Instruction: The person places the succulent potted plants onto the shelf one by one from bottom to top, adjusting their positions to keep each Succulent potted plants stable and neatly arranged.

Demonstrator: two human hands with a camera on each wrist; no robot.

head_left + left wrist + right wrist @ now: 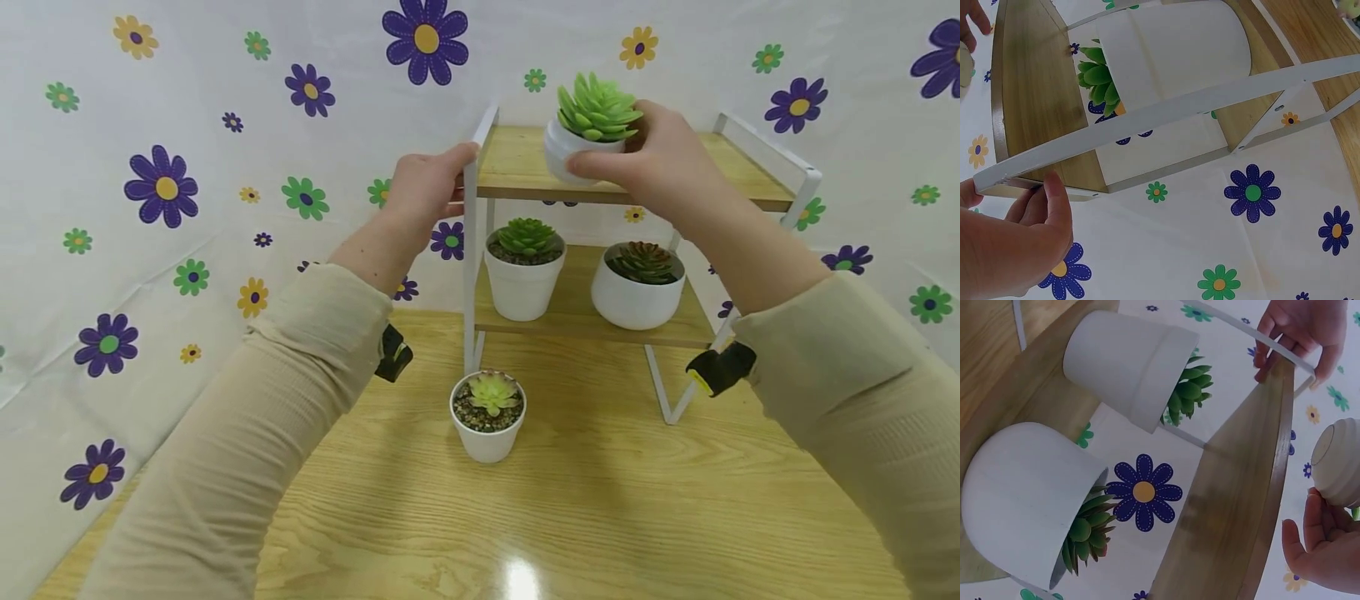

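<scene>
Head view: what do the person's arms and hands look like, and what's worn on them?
The left sleeve and right sleeve are beige, finely ribbed, with broad cuffs. A black piece shows beside each cuff, left and right, the right one marked yellow. The left hand and right hand are ungloved.

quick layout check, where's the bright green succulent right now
In the head view, the bright green succulent is in the white pot held in the right hand, by the upper shelf, nearer its left end.
</scene>
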